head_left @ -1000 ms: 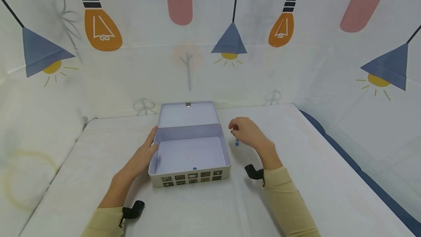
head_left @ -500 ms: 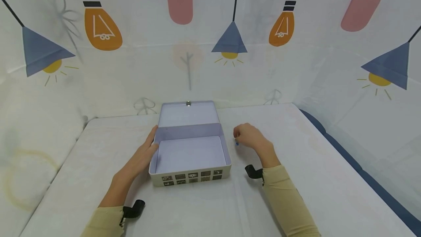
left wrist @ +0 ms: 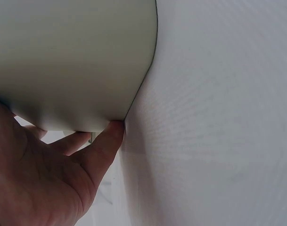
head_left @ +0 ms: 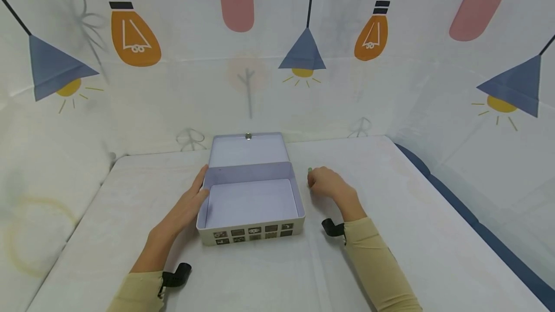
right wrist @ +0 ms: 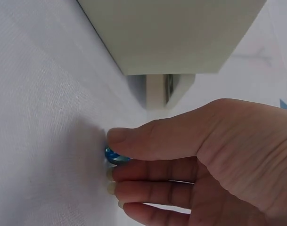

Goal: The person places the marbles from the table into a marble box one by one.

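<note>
A pale tin box (head_left: 250,237) with small dark pictures along its front stands on the white-covered table, its hinged lid (head_left: 249,150) swung back. My left hand (head_left: 188,205) rests against the box's left side; in the left wrist view its fingertips touch the outer wall. Just right of the box, my right hand (head_left: 330,184) is low over the cloth. Its thumb and index finger pinch a small shiny blue marble (right wrist: 115,156), mostly covered by the fingers. A tiny greenish spot (head_left: 310,169) shows by the right fingertips in the head view.
A white cloth printed with lamps and bulbs (head_left: 136,37) hangs behind the table and down both sides. The box's front wall hides part of its floor. A dark blue edge (head_left: 477,230) runs along the table's right side.
My right hand has lowered and closed its fingers at the blue marbles beside the box. A blue marble inside the box has dropped from sight near the front wall. The left hand stays put.
</note>
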